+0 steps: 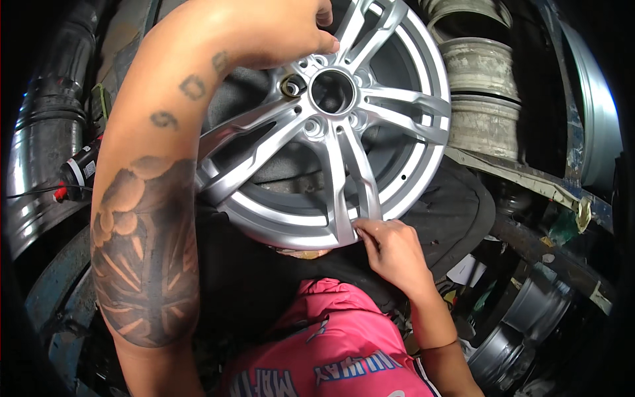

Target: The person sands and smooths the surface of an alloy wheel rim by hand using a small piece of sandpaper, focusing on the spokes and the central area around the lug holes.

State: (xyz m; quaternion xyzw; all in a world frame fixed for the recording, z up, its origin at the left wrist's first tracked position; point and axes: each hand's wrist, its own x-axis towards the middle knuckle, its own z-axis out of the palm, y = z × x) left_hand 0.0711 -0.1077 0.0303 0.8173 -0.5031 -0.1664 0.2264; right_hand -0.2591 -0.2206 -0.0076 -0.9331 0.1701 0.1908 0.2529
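A silver alloy wheel rim (397, 198) with paired spokes lies face up in front of me, its round centre bore toward the top middle. My left hand (311, 30) reaches across its far left part. The thumb rests on a spoke near the hub, apart from a curled finger, and I see nothing between them; the other fingers are hidden or cut off. My right hand (395, 251) is at the near edge, thumb and index finger bent together in a pinch against the outer end of a spoke. Whatever lies between those fingertips is too small to make out.
Several dull, worn wheel barrels (479, 66) are stacked on a metal shelf (503, 169) at the right. More rims (536, 304) lie at the lower right. A black bottle with a red nozzle (78, 173) is at the left, by shiny metal cylinders (53, 119). Dark cloth (456, 205) surrounds the wheel.
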